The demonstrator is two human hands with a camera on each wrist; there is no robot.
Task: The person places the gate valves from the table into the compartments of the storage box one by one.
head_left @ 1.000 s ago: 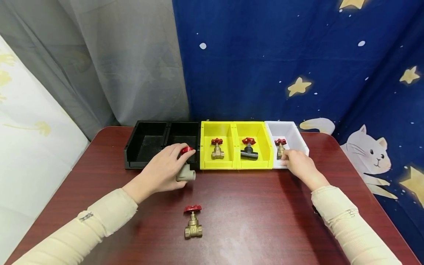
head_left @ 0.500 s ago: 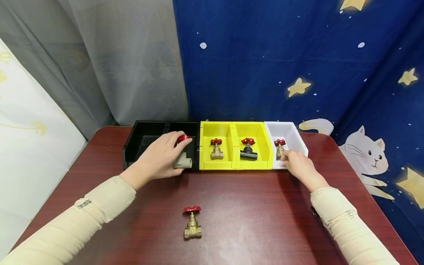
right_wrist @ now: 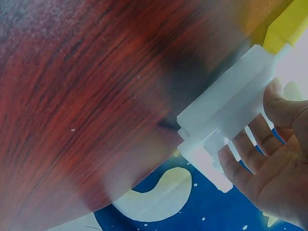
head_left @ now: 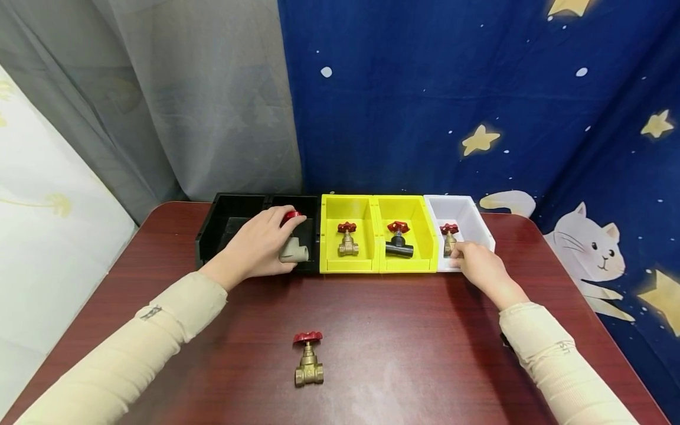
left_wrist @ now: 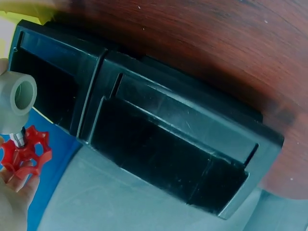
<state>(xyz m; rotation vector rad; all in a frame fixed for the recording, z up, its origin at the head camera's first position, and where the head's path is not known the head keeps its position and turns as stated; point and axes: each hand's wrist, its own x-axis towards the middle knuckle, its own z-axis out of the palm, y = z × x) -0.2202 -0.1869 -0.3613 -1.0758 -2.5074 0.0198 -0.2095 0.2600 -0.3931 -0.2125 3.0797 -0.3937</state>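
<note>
My left hand [head_left: 260,242] grips a grey plastic valve [head_left: 294,251] with a red handwheel, over the right-hand black bin [head_left: 313,224]. In the left wrist view the valve's round open end [left_wrist: 24,94] and red handwheel [left_wrist: 29,153] show beside the bins. My right hand [head_left: 480,265] reaches into the white bin [head_left: 480,227], thumb and forefinger at the lower part of a brass gate valve [head_left: 449,241] with a red handwheel. Its other fingers [right_wrist: 248,149] spread loosely in the right wrist view. Another brass gate valve [head_left: 309,366] lies on the table nearer me.
The left yellow bin [head_left: 332,209] holds a brass gate valve [head_left: 348,243]; the right yellow bin [head_left: 417,209] holds a black plastic valve [head_left: 399,248]. The left black bin [head_left: 241,203] adjoins the other black one. Curtains [head_left: 393,118] hang behind the table [head_left: 404,342].
My left hand has carried the grey valve up and away from me, from the black bin's front edge to over its inside. My right hand has stayed at the white bin.
</note>
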